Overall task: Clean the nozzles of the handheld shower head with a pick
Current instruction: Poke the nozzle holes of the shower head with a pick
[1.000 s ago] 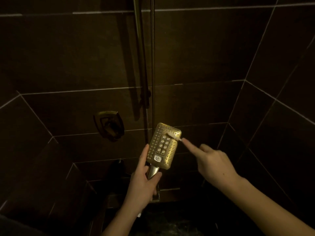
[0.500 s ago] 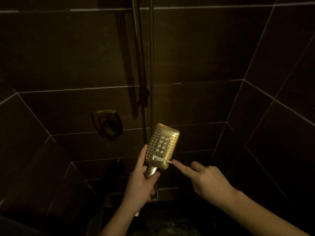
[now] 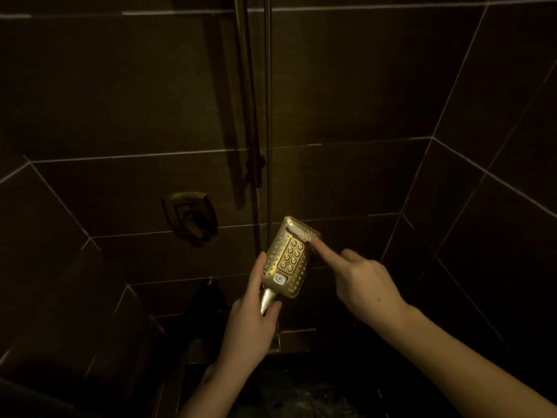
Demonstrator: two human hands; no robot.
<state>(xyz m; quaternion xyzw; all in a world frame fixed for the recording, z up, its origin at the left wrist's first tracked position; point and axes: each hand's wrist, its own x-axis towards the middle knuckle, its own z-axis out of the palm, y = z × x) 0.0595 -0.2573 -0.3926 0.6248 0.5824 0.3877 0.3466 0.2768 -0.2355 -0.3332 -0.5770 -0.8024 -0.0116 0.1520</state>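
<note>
In front of the dark tiled wall [image 3: 346, 86], the left hand [image 3: 250, 324] grips one gold shower head [image 3: 287, 257] by its handle. The right hand [image 3: 364, 282], forefinger extended, presses one pale pick [image 3: 298, 231] against its upper nozzles. Eight larger nozzles sit centrally.

The scene is seen from one head-worn wide-angle view, aimed forward and down into a tiled corner [image 3: 416, 182]. The shower head [image 3: 289, 257] is framed close, at arm's reach.
</note>
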